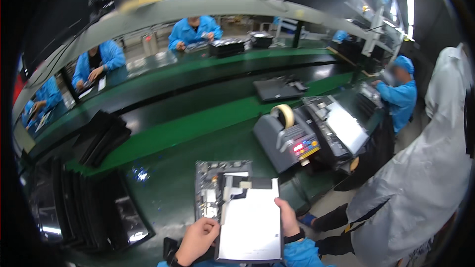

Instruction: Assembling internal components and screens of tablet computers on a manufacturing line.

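A flat display panel (252, 220), silver-white on the side facing me with a dark edge and tape strips near its top, is tilted up before me. My right hand (287, 217) grips its right edge, thumb on the face and the other fingers hidden behind. At the panel's left edge, my left hand (198, 240) is closed in a pinch; whatever is between its fingertips is too small to make out. Partly covered by the panel, an opened device chassis (208, 195) with exposed circuit boards lies on the green bench (173, 178).
Dark panels (94, 212) stand in a row at left, near black sleeves (101, 138). A grey tape dispenser (287, 141) with a lit display stands at right, beside opened devices (341, 128). Co-workers in blue (195, 32) sit across the bench; another (401, 91) works at right.
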### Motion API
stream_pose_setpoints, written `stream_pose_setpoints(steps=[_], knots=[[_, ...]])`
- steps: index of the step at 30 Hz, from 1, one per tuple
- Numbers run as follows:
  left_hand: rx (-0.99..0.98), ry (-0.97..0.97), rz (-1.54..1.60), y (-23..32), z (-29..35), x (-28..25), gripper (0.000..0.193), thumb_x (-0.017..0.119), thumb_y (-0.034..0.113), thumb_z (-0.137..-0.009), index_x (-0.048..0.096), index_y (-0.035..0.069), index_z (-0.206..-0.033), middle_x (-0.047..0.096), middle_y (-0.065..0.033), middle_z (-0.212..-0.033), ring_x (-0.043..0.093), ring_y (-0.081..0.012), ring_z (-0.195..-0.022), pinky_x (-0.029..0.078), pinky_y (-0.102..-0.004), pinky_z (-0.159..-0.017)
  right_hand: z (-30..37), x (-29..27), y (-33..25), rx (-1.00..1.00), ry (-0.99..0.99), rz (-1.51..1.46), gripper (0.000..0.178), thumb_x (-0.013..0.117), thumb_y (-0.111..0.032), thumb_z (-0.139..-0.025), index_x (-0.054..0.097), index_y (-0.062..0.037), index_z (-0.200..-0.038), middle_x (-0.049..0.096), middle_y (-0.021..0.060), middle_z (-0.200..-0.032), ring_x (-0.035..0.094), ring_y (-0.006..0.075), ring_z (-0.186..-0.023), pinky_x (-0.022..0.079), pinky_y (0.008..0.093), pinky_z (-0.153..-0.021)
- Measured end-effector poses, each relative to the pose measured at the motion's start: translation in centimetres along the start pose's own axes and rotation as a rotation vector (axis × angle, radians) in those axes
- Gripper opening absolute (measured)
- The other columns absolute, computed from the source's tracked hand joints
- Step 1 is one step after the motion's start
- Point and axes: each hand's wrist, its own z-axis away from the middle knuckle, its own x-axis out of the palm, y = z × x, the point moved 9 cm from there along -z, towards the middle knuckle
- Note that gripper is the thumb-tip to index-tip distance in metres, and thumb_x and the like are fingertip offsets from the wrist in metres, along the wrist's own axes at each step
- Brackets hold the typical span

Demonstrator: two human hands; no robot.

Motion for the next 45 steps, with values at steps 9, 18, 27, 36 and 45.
stream_pose_setpoints(steps=[9,18,27,36,45], knots=[[0.845,0.03,-0.859,8.7,1.5,2.0,0.011,0.062,0.006,-0.086,0.059,0.002,-0.096,0.062,-0.0104,-0.082,0.063,-0.0126,-0.074,0.051,-0.0296,-0.061,-0.9,-0.6,0.8,0.084,-0.05,-0.011,0.036,0.051,-0.03,-0.093,0.06,0.0027,-0.106,0.066,0.0093,-0.093,0.063,0.0169,-0.083,0.05,0.0288,-0.074],[0.261,0.387,-0.077,4.9,-6.0,-11.8,0.01,0.057,0.009,-0.088,0.059,0.0,-0.09,0.064,-0.008,-0.078,0.062,-0.0144,-0.065,0.05,-0.0278,-0.058,1.1,-1.0,-4.1,-0.17,-0.072,0.159,0.025,0.055,-0.026,-0.09,0.062,-0.0021,-0.095,0.06,0.0014,-0.09,0.057,0.0112,-0.085,0.044,0.0235,-0.076],[0.461,0.68,-1.339,3.8,-10.1,-21.2,0.009,0.056,0.009,-0.077,0.06,0.007,-0.085,0.058,-0.0085,-0.088,0.057,-0.0259,-0.088,0.048,-0.0377,-0.073,1.8,-0.6,-3.7,-0.089,0.001,0.203,0.025,0.055,-0.022,-0.09,0.061,0.0002,-0.098,0.062,0.0027,-0.092,0.057,0.0123,-0.087,0.044,0.0234,-0.078],[0.459,0.869,-1.099,8.1,-1.0,-18.4,0.012,0.062,0.011,-0.085,0.059,0.001,-0.079,0.053,-0.0146,-0.08,0.057,-0.0322,-0.074,0.046,-0.0406,-0.061,1.8,0.2,-5.1,-0.018,0.054,0.216,0.029,0.055,-0.024,-0.089,0.06,0.001,-0.101,0.064,0.0065,-0.088,0.06,0.0151,-0.076,0.048,0.0277,-0.07],[0.8,-0.11,-0.77,8.0,7.0,0.6,0.073,0.081,0.025,-0.065,0.052,0.017,-0.131,0.039,-0.0217,-0.138,0.04,-0.0444,-0.126,0.034,-0.0483,-0.107,3.3,7.1,-8.0,0.049,-0.246,0.258,0.027,0.049,-0.015,-0.089,0.056,-0.0001,-0.11,0.06,0.0024,-0.087,0.058,0.0109,-0.075,0.045,0.0239,-0.066]])
